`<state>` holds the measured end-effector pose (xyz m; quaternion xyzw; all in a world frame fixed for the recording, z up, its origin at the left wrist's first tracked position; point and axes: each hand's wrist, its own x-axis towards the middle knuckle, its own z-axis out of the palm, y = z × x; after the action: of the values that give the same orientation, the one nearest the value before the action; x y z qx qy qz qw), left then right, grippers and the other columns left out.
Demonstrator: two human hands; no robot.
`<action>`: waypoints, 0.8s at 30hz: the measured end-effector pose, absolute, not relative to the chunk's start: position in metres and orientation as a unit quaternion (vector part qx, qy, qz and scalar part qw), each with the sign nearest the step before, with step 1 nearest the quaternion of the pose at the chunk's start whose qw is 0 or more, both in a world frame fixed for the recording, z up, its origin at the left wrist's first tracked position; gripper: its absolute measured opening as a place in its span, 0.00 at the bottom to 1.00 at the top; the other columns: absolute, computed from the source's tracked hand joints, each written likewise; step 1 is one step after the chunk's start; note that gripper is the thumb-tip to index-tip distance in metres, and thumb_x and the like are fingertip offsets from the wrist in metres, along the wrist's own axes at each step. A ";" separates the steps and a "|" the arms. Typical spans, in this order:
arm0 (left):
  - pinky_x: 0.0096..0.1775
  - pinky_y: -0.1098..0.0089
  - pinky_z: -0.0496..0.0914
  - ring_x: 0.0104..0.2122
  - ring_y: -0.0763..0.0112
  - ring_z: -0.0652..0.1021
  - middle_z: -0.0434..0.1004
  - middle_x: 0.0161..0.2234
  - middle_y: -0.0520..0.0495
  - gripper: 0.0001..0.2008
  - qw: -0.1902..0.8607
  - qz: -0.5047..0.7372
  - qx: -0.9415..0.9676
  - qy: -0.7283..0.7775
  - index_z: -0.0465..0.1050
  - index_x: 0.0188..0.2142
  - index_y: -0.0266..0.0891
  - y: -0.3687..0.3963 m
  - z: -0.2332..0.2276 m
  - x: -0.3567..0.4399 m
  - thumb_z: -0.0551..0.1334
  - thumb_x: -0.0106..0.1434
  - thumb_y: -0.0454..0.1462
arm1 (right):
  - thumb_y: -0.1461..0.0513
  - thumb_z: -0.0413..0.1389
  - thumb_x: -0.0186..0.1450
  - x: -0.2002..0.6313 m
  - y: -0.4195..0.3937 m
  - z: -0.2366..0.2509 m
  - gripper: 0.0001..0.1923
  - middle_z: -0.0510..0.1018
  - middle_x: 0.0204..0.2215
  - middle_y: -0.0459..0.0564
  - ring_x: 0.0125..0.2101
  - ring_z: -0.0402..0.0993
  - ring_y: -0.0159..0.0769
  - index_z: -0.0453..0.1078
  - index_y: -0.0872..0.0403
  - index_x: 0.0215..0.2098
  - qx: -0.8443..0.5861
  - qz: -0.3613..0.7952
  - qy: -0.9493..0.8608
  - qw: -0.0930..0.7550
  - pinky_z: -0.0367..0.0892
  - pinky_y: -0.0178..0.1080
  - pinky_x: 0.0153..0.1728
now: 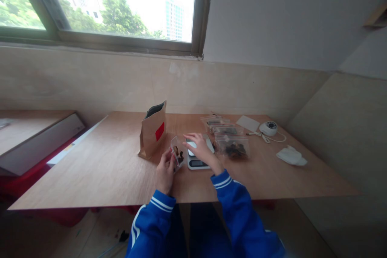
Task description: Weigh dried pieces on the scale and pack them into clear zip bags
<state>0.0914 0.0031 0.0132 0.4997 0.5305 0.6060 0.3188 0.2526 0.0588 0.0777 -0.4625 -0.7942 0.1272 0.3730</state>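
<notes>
Daylight enters through the window [121, 4] at the upper left, where the sky is blown out to plain white. The room itself is moderately dim and evenly lit, with a warm cast on the bench [105, 165]. Shadows are soft and faint; the brown paper bag [152, 131] throws only a slight one. The wide lens bends straight lines toward the edges. Small things look soft and low in detail, and the lower corners fall dark.

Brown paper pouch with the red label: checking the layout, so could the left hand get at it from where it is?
Probably yes: the brown paper pouch stands beside the left hand, nothing between, though that hand holds a small clear bag.
</notes>
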 end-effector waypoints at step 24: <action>0.45 0.61 0.74 0.44 0.62 0.79 0.79 0.46 0.40 0.22 0.294 0.623 0.481 0.542 0.70 0.50 0.40 0.008 0.004 0.086 0.58 0.62 0.49 | 0.57 0.53 0.66 0.342 0.064 0.057 0.13 0.76 0.42 0.59 0.46 0.68 0.48 0.74 0.55 0.42 -0.601 -0.016 -0.698 0.389 0.61 0.51 0.50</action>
<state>0.0859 0.0081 0.0041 0.4809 0.5418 0.6234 0.2943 0.3415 0.0641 0.0570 -0.6013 -0.6979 -0.0156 0.3887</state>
